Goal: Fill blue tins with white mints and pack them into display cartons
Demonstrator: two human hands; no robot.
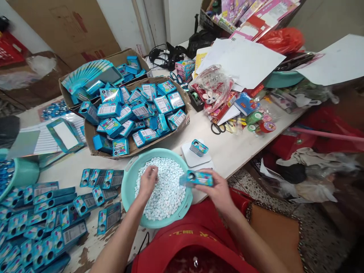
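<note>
My right hand [217,189] grips a small blue printed carton [200,178] by its side, tilted over the right rim of a turquoise basin [129,203]. The carton's left end is blurred, perhaps an opened flap. Small white candies [166,185] fill the bottom of the basin. Over their left part hovers my left hand [148,182], its fingers curled together; whatever they hold is hidden. Another blue carton [199,147] rests on a white square scale [189,155] just behind the basin.
Behind the basin stands a cardboard box [122,149] heaped with filled-looking blue cartons. Several open-ended cartons [54,227] lie in rows at left, near a turquoise tub [24,176]. Scissors [218,128], bags and papers [244,60] crowd the back right.
</note>
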